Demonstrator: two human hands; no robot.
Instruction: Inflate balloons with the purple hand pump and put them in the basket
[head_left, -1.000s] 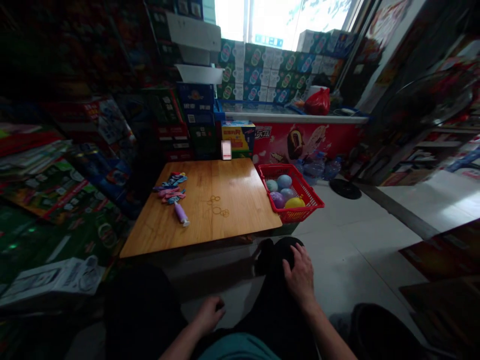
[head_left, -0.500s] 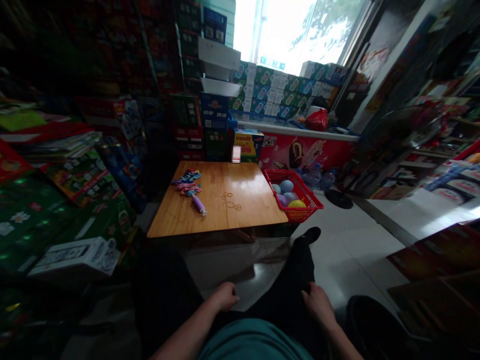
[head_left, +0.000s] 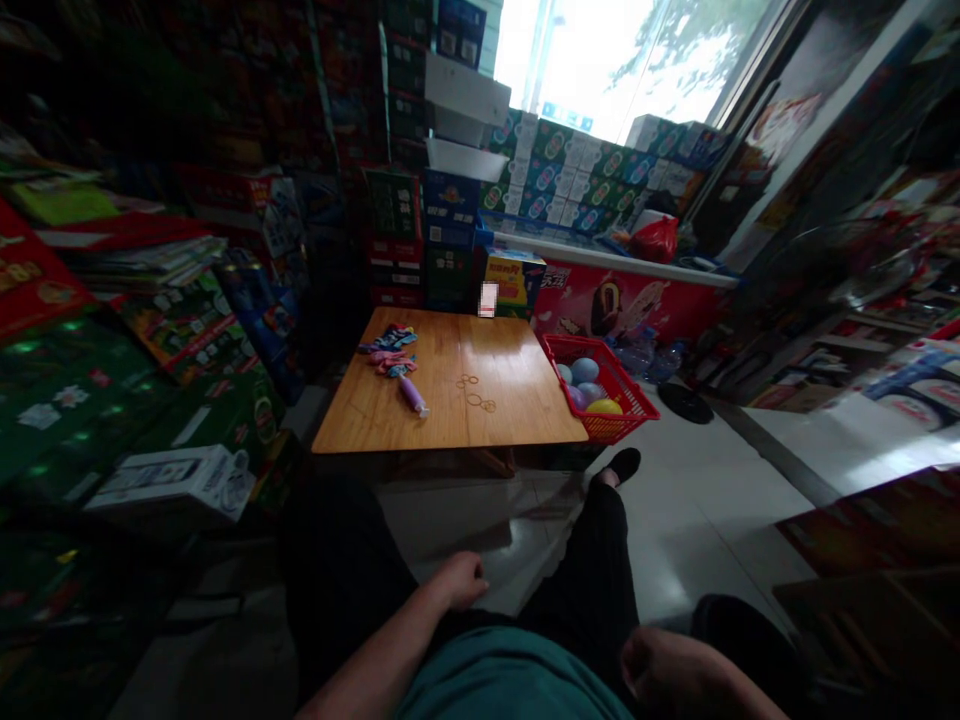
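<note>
My left hand (head_left: pixel 461 580) is curled closed above my lap, and nothing shows in its fingers. Close beside my right thigh, my right hand (head_left: pixel 664 665) is also curled, with no object visible in it. In front of my knees stands a low wooden table (head_left: pixel 517 360). On its left part lie a heap of limp blue and pink balloons (head_left: pixel 391 352) and a purple hand pump (head_left: pixel 412 395) with a clear tip. Several thin tan rings, like rubber bands (head_left: pixel 481 401), lie near the table's middle. Both hands are apart from all of these.
A red plastic basket (head_left: pixel 626 385) with several round balloons (head_left: pixel 585 370) stands at the table's right. Stacked cartons (head_left: pixel 450 215) rise behind it, beside a chest freezer (head_left: pixel 574 300). A white box (head_left: pixel 176 480) sits at left, a black bin (head_left: pixel 739 630) at lower right.
My right hand has moved down and back towards my hip, its fingers more curled. My left hand has risen slightly. The view has shifted a little; the table things lie as before.
</note>
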